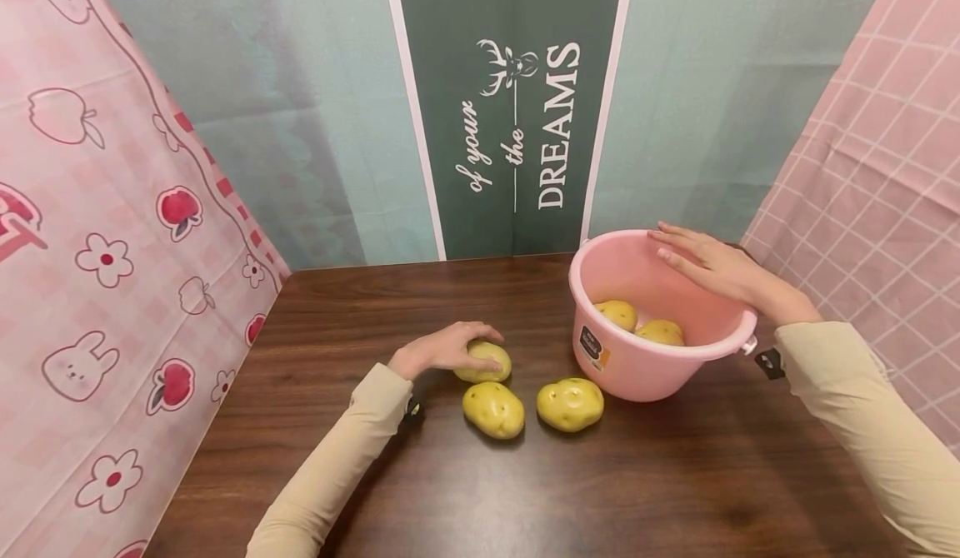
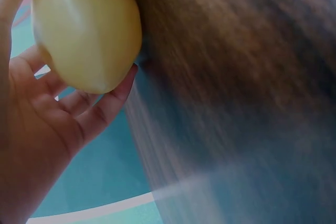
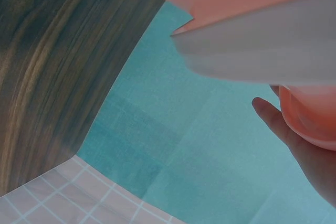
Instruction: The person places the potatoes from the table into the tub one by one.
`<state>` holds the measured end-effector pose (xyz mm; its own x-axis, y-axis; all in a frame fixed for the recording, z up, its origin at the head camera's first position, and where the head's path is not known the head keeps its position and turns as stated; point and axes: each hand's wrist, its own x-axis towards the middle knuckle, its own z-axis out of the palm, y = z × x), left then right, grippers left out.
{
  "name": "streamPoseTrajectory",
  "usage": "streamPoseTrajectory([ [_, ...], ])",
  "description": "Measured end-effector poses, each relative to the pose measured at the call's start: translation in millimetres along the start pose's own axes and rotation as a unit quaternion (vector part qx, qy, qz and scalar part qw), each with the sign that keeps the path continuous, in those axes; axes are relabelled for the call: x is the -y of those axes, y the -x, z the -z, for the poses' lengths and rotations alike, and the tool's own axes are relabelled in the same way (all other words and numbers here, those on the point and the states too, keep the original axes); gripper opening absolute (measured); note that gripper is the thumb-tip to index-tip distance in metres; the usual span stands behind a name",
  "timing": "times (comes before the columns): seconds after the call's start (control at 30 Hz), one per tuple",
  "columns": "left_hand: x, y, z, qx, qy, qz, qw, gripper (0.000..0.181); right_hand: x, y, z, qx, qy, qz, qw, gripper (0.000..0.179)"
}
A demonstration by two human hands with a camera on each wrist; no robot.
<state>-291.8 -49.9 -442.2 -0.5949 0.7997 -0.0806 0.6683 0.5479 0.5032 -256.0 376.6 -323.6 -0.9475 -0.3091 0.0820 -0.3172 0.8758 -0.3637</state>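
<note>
My left hand lies over a yellow potato on the table, thumb on the near side and fingers on the far side. In the left wrist view, the fingers curve about the lower end of that potato. Two more potatoes lie close by, one just in front of the hand and another to its right. A pink bucket stands at the right with two potatoes visible inside. Across its far right rim rests my right hand, fingers stretched out.
Brown wood-grain table lies under everything. A patterned pink cloth hangs on the left, a pink grid cloth on the right. At the back hangs a green cloth with lettering. The bucket has a white handle joint.
</note>
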Motion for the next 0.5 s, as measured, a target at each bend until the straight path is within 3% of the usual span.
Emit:
streamPoseTrajectory([
  [0.27, -1.1, 4.3, -1.6, 0.001, -0.001, 0.017, 0.9999, 0.057, 1.9, -3.2, 0.0, 0.005, -0.002, 0.000, 1.0000, 0.051],
  [0.5, 1.8, 3.3, -4.7, -0.001, -0.004, 0.010, 0.9999, 0.053, 1.9, -1.7, 0.9, 0.007, -0.003, -0.014, 0.9999, 0.051],
])
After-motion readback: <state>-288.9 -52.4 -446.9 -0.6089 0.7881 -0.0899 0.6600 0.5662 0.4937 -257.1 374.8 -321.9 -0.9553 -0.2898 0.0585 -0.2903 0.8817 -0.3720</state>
